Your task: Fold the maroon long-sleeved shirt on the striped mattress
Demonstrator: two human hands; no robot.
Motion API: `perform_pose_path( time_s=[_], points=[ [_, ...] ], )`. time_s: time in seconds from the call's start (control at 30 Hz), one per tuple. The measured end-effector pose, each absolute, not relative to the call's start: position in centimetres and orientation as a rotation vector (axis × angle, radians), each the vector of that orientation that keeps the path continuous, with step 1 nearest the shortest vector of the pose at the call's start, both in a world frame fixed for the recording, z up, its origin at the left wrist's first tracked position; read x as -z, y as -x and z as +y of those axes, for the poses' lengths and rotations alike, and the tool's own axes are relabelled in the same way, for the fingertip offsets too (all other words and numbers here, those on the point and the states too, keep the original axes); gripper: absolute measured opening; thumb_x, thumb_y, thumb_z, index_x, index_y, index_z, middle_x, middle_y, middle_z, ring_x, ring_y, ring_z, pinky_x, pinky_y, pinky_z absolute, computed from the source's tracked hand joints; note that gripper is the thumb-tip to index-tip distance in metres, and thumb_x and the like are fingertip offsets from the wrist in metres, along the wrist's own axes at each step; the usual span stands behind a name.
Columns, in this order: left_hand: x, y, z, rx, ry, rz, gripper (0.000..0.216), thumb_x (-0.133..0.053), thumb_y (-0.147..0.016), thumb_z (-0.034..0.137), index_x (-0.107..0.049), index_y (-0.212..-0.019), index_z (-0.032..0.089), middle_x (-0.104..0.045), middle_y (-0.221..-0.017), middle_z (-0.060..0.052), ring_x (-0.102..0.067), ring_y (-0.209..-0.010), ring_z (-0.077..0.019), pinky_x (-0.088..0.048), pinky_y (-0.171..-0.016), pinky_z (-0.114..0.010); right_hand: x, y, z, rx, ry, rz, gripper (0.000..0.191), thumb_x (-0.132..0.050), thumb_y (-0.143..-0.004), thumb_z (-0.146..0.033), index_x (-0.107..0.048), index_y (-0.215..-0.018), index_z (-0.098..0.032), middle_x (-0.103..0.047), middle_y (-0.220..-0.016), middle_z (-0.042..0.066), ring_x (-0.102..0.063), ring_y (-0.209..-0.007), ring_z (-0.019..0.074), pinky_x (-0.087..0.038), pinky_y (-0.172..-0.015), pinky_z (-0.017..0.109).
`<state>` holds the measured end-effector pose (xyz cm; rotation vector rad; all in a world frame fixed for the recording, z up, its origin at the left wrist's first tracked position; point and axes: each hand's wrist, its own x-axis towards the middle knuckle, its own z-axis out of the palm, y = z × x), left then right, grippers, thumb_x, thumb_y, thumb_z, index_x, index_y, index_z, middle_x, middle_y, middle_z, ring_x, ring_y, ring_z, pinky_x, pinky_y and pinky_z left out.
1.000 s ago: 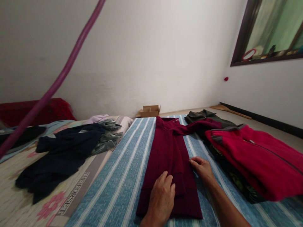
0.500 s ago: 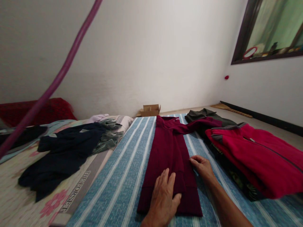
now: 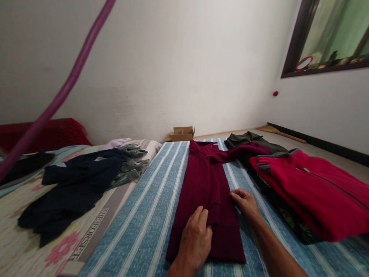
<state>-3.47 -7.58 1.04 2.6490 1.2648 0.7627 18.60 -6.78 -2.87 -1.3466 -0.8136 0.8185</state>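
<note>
A maroon long-sleeved sweatshirt (image 3: 201,184) lies lengthwise on the blue striped bedding, folded narrow, with its collar at the far end. One sleeve stretches out to the right across other clothes. My left hand (image 3: 196,234) rests on the lower front of the sweatshirt, fingers bent and drawn together on the cloth; their tips are partly hidden. At the right edge of the garment, my right hand (image 3: 246,204) pinches the fabric between thumb and forefinger. To the right lies a folded red fleece jacket (image 3: 311,188) with a grey collar, on top of dark patterned clothing.
A dark navy garment (image 3: 77,184) and grey-green clothes (image 3: 131,169) lie on the floral bedding at left. An olive garment (image 3: 245,137) sits at the far right. Behind the bed is a cardboard box (image 3: 182,133). A purple tube (image 3: 72,73) crosses the upper left.
My left hand's spread fingers have drawn together and curled, and the hand has shifted slightly left. The cloth layer beneath it has moved and lies differently. My right hand keeps its pinch.
</note>
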Motion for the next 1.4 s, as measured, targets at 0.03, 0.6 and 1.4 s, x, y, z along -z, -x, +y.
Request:
perform_pose_path(
  time_s=[0.03,0.6,1.4],
  points=[
    [-1.2,3.5,-7.3,-0.806,-2.623,1.266,0.044,-0.04,-0.071,0.008,-0.06,-0.11,0.012,-0.06,-0.118,-0.014,-0.056,-0.11,-0.0226,-0.047,-0.094,-0.036,2.9,-18.6,-6.8,-0.819,1.345,-0.813,0.027,-0.069,-0.06,-0.043,-0.064,-0.062,-0.016,-0.057,-0.056,0.001,-0.047,-0.053,0.0131,-0.036,-0.052,0.025],
    [-4.0,5.3,-5.1,-1.208,-1.458,1.43,0.027,-0.056,-0.072,0.035,-0.067,-0.086,0.015,-0.068,-0.074,-0.004,-0.063,-0.082,-0.0232,-0.047,-0.082,-0.037,2.9,-18.7,-6.8,-0.825,1.355,-0.812,0.026,-0.068,-0.061,-0.043,-0.066,-0.063,-0.016,-0.057,-0.056,0.001,-0.047,-0.054,0.013,-0.036,-0.052,0.025],
    [-3.5,4.6,-7.1,-1.035,-2.218,1.237,0.031,-0.045,-0.08,0.023,-0.064,-0.103,0.015,-0.068,-0.103,-0.008,-0.063,-0.096,-0.0205,-0.049,-0.088,-0.034,2.6,-18.8,-6.9,-0.854,1.383,-0.796,0.027,-0.068,-0.061,-0.042,-0.065,-0.063,-0.016,-0.056,-0.056,0.0,-0.046,-0.054,0.0118,-0.034,-0.052,0.024]
  ],
)
